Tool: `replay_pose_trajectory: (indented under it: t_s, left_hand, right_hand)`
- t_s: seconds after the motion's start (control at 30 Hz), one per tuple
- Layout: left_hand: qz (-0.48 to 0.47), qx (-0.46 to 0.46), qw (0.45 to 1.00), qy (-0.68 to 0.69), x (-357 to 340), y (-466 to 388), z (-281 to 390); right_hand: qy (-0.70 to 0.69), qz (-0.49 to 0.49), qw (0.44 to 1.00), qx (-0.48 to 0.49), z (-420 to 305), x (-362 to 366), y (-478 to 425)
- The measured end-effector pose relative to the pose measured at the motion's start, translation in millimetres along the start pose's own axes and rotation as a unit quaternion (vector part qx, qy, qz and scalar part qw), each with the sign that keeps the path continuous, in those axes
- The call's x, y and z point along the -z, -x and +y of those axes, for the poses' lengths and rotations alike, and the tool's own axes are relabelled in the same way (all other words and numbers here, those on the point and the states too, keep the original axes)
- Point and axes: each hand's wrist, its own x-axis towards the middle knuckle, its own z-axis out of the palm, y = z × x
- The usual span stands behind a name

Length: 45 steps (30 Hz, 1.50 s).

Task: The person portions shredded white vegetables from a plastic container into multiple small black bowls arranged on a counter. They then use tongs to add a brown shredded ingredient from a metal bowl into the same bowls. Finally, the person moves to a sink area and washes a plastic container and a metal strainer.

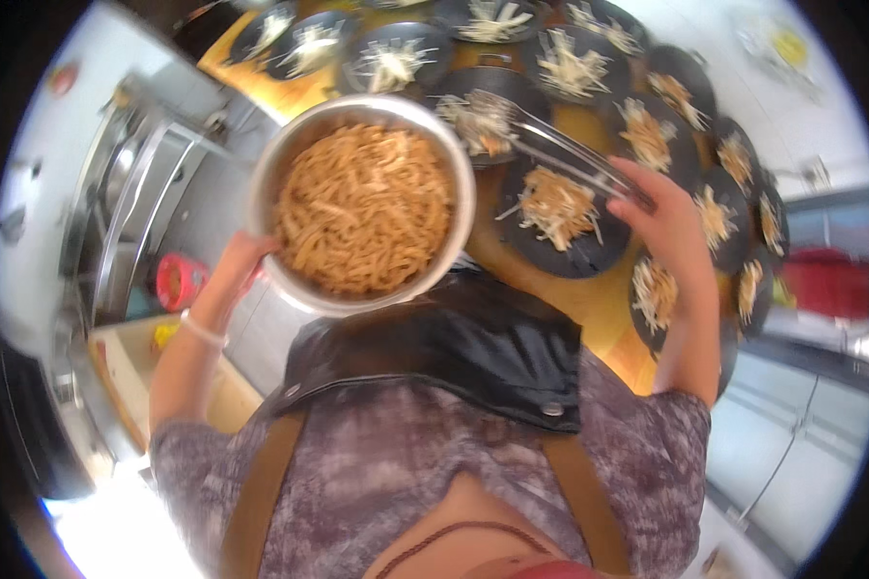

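My left hand [250, 255] grips the rim of a round stainless steel bowl [463, 184] in front of my chest. Brown, sauce-coated strips of food [362, 210] fill much of it. In my right hand [659, 210] is a pair of metal tongs [572, 148], pointing left. Their tips are over a black shallow pan [529, 83] that holds pale shredded strips [467, 123] with a little brown food. Whether the tips pinch anything is too blurred to tell. Nearer to me, another black pan [514, 250] holds pale strips topped with brown ones [559, 206].
Several more black pans crowd the yellow-brown tabletop [478, 217]; those at the far left hold pale strips [395, 64], and those at right also carry brown food [648, 141]. A red container [181, 281] and a wooden box [232, 387] are low at left. Metal shelving [134, 210] stands beyond.
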Motion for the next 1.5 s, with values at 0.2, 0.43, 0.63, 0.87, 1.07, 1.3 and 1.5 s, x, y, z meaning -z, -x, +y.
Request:
replay_pose_trajectory:
  t_s: [0.2, 0.43, 0.63, 0.87, 1.07, 1.3, 1.5]
  left_hand:
    - [-0.021, -0.010, 1.000, -0.010, -1.4, 2.7, 16.7]
    - [-0.036, -0.057, 0.998, -0.013, 6.5, -28.3, 11.7]
    - [-0.100, -0.104, 0.988, -0.062, 12.2, -63.4, -6.8]
    - [-0.166, -0.096, 0.981, -0.013, 18.4, -116.5, -38.2]
    - [-0.192, -0.087, 0.977, 0.022, 14.4, -116.0, -39.3]
    - [-0.151, -0.159, 0.960, 0.177, -1.6, -108.0, -47.3]
    - [-0.085, -0.226, 0.951, 0.192, -9.5, -96.9, -47.9]
  right_hand:
    - [0.222, -0.039, 0.945, 0.238, -64.8, -52.3, -22.7]
    - [0.248, -0.028, 0.945, 0.211, -75.4, -112.1, -31.9]
    - [0.067, 0.056, 0.996, 0.033, -60.9, -76.0, 10.2]
    - [0.083, 0.169, 0.978, -0.087, -44.5, -62.4, 43.5]
    - [0.115, 0.216, 0.952, -0.182, -40.0, -74.3, 55.0]
    - [0.194, 0.085, 0.977, 0.009, -108.5, -137.7, 36.5]
    - [0.288, -0.014, 0.950, 0.118, -116.0, -221.9, -11.4]
